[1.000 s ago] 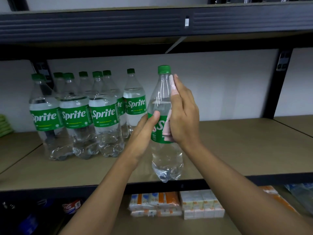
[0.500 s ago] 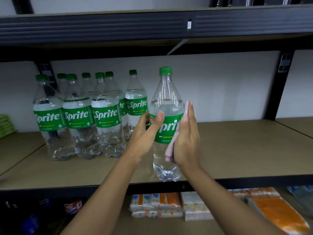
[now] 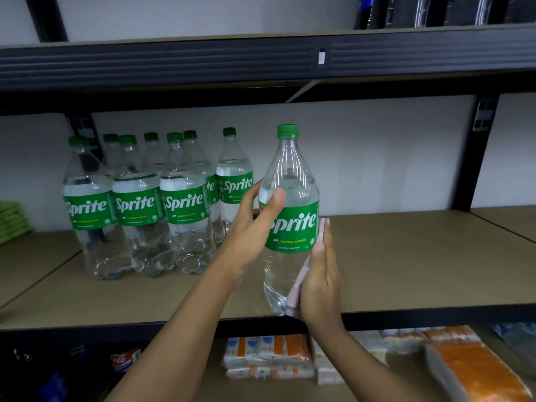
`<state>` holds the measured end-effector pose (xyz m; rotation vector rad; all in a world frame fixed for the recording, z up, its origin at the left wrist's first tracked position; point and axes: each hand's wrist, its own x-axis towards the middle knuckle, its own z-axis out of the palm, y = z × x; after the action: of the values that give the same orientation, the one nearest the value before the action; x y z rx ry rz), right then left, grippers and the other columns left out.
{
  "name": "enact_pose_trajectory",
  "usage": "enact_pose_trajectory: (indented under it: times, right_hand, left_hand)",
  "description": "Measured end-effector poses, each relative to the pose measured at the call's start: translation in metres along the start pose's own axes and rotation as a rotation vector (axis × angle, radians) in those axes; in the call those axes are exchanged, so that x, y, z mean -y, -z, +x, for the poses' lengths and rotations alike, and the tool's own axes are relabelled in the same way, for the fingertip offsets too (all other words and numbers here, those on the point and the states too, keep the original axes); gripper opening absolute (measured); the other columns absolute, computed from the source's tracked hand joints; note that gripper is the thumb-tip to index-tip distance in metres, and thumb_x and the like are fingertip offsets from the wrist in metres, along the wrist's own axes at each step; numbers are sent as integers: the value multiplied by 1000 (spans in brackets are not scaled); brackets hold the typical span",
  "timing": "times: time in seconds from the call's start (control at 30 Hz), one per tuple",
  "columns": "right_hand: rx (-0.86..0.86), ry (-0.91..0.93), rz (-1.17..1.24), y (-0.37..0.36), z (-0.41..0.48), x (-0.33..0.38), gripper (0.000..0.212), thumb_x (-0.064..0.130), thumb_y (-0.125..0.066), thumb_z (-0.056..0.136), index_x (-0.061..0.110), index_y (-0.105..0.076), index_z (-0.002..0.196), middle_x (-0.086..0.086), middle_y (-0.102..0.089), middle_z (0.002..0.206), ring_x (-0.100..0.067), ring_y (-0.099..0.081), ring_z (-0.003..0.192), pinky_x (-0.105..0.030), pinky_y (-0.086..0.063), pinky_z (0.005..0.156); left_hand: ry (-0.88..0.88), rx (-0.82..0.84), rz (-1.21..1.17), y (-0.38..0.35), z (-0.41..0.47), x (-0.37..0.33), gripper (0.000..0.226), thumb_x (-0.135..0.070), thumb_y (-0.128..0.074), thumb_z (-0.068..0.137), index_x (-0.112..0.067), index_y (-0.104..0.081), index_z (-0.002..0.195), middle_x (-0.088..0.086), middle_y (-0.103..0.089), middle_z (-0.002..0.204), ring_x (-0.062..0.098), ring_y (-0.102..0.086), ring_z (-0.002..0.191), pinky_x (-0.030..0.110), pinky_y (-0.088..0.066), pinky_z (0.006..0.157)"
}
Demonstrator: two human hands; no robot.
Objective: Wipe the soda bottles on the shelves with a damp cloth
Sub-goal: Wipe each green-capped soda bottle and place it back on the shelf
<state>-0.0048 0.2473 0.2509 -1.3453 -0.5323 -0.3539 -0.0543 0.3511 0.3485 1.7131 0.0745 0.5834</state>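
A clear Sprite bottle (image 3: 290,181) with a green cap and green label stands upright at the front of the tan shelf (image 3: 406,262). My left hand (image 3: 252,227) grips its left side at label height, thumb across the front. My right hand (image 3: 320,282) lies flat with straight fingers against the bottle's lower right side and presses a pale pink cloth (image 3: 298,288) onto it. Only the cloth's edge shows between palm and bottle. Several more Sprite bottles (image 3: 139,204) stand grouped at the back left of the same shelf.
A dark shelf beam (image 3: 174,65) runs overhead and a black upright (image 3: 475,158) stands at the right. Green folded cloths (image 3: 11,219) lie at the far left. The lower shelf holds white and orange packets (image 3: 269,355) and an orange bag (image 3: 478,372).
My right hand with the cloth has slid down the bottle's right side, from the neck to the lower body. My left hand has stayed at the label, and the label now faces me.
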Motion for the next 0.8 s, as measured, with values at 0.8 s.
enact_pose_trajectory:
  times: [0.8]
  right_hand:
    - [232, 405, -313, -20, 130, 125, 26, 30, -41, 109, 30, -65, 118, 15, -57, 119, 7, -54, 107, -16, -42, 90]
  left_hand:
    - [19, 34, 23, 7, 2, 0, 41, -78, -58, 74, -74, -45, 113, -20, -73, 111, -2, -69, 105, 39, -53, 101]
